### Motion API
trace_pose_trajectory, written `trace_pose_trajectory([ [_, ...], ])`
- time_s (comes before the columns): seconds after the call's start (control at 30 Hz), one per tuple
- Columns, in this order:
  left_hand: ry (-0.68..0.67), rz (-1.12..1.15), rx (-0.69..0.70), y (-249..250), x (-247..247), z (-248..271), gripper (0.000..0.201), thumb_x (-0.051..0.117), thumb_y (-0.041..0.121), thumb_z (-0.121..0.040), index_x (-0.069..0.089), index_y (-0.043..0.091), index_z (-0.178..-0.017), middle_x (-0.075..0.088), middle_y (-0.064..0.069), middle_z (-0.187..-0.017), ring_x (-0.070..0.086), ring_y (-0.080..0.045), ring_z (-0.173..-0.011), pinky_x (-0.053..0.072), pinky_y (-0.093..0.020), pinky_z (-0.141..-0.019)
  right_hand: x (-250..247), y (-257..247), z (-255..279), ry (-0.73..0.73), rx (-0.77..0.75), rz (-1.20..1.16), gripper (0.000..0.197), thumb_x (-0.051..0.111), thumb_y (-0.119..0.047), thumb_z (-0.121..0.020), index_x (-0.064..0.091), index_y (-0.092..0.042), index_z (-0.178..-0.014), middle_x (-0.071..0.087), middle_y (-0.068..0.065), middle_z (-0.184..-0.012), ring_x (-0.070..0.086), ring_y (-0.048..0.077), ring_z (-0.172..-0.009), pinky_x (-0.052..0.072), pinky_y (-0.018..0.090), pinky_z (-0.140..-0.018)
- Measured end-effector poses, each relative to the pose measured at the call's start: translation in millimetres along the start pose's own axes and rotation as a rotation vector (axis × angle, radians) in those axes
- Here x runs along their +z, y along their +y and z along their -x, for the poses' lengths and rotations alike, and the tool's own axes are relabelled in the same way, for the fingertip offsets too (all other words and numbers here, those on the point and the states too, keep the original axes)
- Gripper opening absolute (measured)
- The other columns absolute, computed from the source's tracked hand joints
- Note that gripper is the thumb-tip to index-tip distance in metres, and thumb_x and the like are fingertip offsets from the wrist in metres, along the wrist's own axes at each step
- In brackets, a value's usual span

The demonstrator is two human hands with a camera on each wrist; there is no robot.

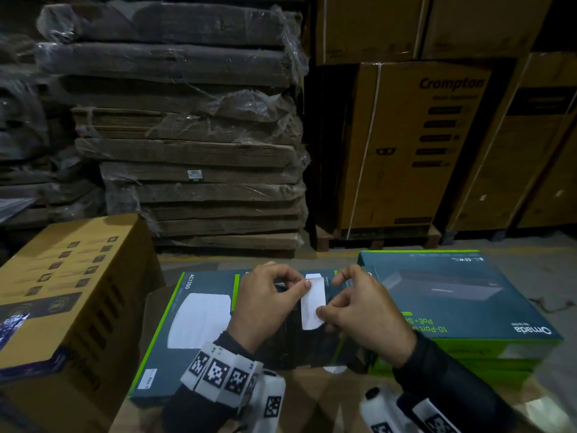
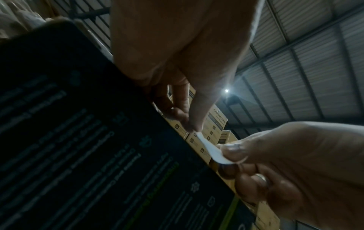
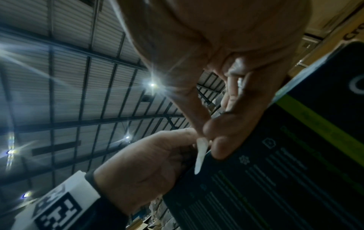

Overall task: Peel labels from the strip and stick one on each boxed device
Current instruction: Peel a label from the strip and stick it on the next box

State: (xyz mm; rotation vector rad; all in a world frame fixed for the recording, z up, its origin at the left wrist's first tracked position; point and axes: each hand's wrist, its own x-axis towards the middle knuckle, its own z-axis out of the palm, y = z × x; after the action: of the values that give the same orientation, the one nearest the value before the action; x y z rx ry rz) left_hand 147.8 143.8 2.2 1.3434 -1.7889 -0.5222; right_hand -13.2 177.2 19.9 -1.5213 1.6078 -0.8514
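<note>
Plainly flimsy: white label strip (image 1: 313, 303) held above the dark AC1350 box (image 1: 199, 323), left hand (image 1: 265, 303) and right hand (image 1: 365, 310) each pinching it thumb-to-forefinger. Light, curls easily; grip edges, adhesive clear.

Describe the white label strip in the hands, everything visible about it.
The label strip is a narrow piece of plain white paper with rounded corners, no print visible on the side shown. It is held in the air above the dark AC1350 box, running away from the person. The left hand pinches its far end; the right hand pinches its near end by thumb and finger. Edge-on in the wrist views, it looks thin and slightly bowed.
</note>
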Motion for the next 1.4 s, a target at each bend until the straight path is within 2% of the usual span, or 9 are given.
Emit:
trace_pose_trajectory([
  [0.1, 0.021, -0.008, -0.014, -0.1, 1.7, -1.0, 0.012, 0.074, 0.030, -0.077, 0.070, 0.023, -0.068, 0.062, 0.011, -0.069, 0.059, -0.002, -0.071, 0.037, -0.008, -0.060, 3.9, 3.1, 2.1, 0.028, 0.016, -0.118, 0.042, 0.073, -0.003, -0.076, 0.040, -0.021, -0.095, 0.068, 0.011, -0.070, 0.069, 0.024, -0.060, 0.058, 0.040, -0.057],
  [0.27, 0.056, -0.034, -0.024, 0.9, 4.1, -1.3, 0.013, 0.075, 0.031, -0.077, 0.070, 0.023, -0.068, 0.061, 0.011, -0.068, 0.058, -0.002, -0.069, 0.036, -0.010, -0.059, 12.5, 10.7, 5.6, 0.085, 0.002, -0.222, 0.046, 0.074, 0.000, -0.074, 0.040, -0.022, -0.095, 0.063, 0.008, -0.065, 0.069, 0.023, -0.058, 0.058, 0.045, -0.062],
  [0.37, 0.048, -0.045, -0.032, 2.2, 4.0, -1.0, 0.013, 0.074, 0.031, -0.077, 0.071, 0.021, -0.069, 0.062, 0.010, -0.070, 0.057, -0.002, -0.070, 0.039, -0.013, -0.059, 16.5, 13.2, 9.5, 0.150, -0.011, -0.267, 0.047, 0.076, 0.002, -0.071, 0.041, -0.020, -0.095, 0.059, 0.011, -0.077, 0.067, 0.022, -0.054, 0.057, 0.035, -0.052],
  [0.5, 0.061, -0.051, -0.042, 4.7, 4.2, -0.9, 0.012, 0.074, 0.029, -0.078, 0.071, 0.021, -0.069, 0.060, 0.011, -0.071, 0.056, 0.000, -0.068, 0.036, -0.005, -0.057, 18.7, 13.1, 12.5, 0.187, -0.027, -0.297, 0.047, 0.076, 0.002, -0.071, 0.042, -0.018, -0.096, 0.055, 0.010, -0.090, 0.067, 0.021, -0.051, 0.050, 0.022, -0.045],
  [0.87, 0.050, -0.082, -0.045, 4.8, 3.5, 1.0, 0.012, 0.074, 0.028, -0.078, 0.071, 0.019, -0.070, 0.057, 0.011, -0.072, 0.057, -0.004, -0.074, 0.037, -0.004, -0.060, 24.7, 15.9, 13.4, 0.205, -0.076, -0.267, 0.050, 0.076, 0.003, -0.070, 0.040, -0.022, -0.094, 0.052, 0.013, -0.088, 0.064, 0.020, -0.047, 0.045, 0.017, -0.041],
  [1.03, 0.077, -0.079, -0.038, 3.8, 6.1, 0.7, 0.012, 0.076, 0.027, -0.076, 0.071, 0.019, -0.068, 0.059, 0.010, -0.070, 0.058, -0.005, -0.074, 0.037, -0.007, -0.060, 26.2, 18.4, 11.2, 0.222, -0.086, -0.266, 0.051, 0.077, 0.004, -0.068, 0.041, -0.022, -0.094, 0.049, 0.012, -0.081, 0.061, 0.018, -0.045, 0.052, 0.026, -0.043],
  [1.17, 0.102, -0.070, -0.019, 2.5, 8.7, 1.1, 0.013, 0.077, 0.026, -0.074, 0.071, 0.017, -0.066, 0.059, 0.010, -0.067, 0.056, -0.006, -0.070, 0.043, -0.021, -0.062, 26.5, 20.8, 9.9, 0.230, -0.099, -0.255, 0.052, 0.077, 0.004, -0.068, 0.041, -0.023, -0.093, 0.049, 0.012, -0.080, 0.061, 0.019, -0.046, 0.051, 0.025, -0.043],
  [1.33, 0.112, -0.084, -0.001, 2.5, 11.0, 2.4, 0.014, 0.077, 0.026, -0.074, 0.069, 0.019, -0.065, 0.056, 0.013, -0.066, 0.054, -0.005, -0.071, 0.035, -0.011, -0.060, 28.2, 24.3, 9.1, 0.234, -0.113, -0.223, 0.053, 0.077, 0.003, -0.067, 0.041, -0.025, -0.093, 0.048, 0.009, -0.078, 0.057, 0.011, -0.042, 0.052, 0.027, -0.043],
  [1.4, 0.120, -0.086, 0.008, 1.8, 11.6, 2.7, 0.015, 0.078, 0.025, -0.073, 0.068, 0.020, -0.063, 0.055, 0.013, -0.064, 0.054, -0.005, -0.071, 0.035, -0.013, -0.060, 29.0, 25.1, 8.4, 0.229, -0.115, -0.212, 0.053, 0.077, 0.003, -0.068, 0.041, -0.025, -0.094, 0.047, 0.009, -0.078, 0.055, 0.008, -0.041, 0.053, 0.028, -0.044],
])
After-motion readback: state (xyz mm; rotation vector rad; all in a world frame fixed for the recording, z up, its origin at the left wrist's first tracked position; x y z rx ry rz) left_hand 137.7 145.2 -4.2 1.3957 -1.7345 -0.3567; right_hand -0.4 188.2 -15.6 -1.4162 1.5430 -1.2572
